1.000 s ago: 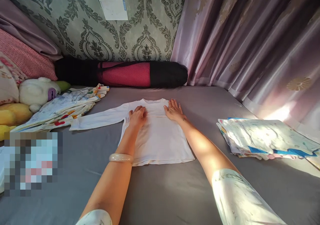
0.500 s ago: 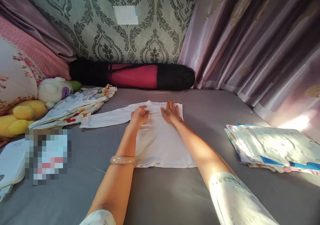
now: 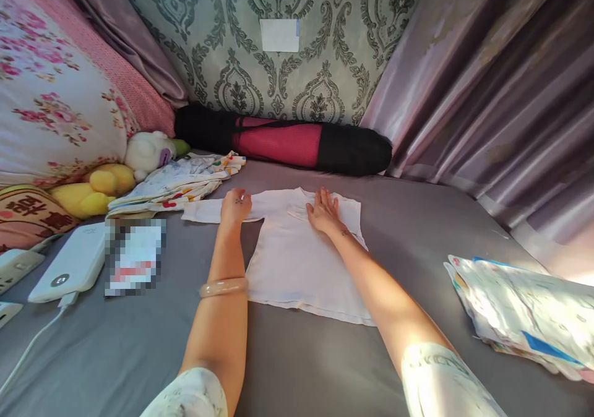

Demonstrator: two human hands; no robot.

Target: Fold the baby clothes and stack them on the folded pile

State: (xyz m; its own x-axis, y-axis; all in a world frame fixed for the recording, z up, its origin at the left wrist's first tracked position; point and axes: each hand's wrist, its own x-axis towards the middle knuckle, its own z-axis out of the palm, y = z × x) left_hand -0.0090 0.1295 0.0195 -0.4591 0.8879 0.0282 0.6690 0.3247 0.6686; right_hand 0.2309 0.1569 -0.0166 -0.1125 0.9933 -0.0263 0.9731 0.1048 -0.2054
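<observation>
A white long-sleeved shirt (image 3: 297,262) lies spread on the grey bed sheet, its collar toward the wall and one sleeve stretched out to the left. My left hand (image 3: 236,205) is on that sleeve with its fingers curled; whether cloth is pinched between them is hidden. Flat on the upper chest of the shirt, just below the collar, rests my right hand (image 3: 325,211), its fingers spread. No sleeve shows stretched out on the right side.
Patterned clothes (image 3: 176,182) and plush toys (image 3: 95,191) lie at the left, near a white power bank (image 3: 72,265) with a cable. Folded clothes (image 3: 533,312) are stacked at the right. A black and red roll (image 3: 283,141) lies along the wall (image 3: 320,58).
My left hand has moved left from the shirt's chest onto the sleeve, and its fingers have curled. My right hand stays on the chest. The view has turned to the left.
</observation>
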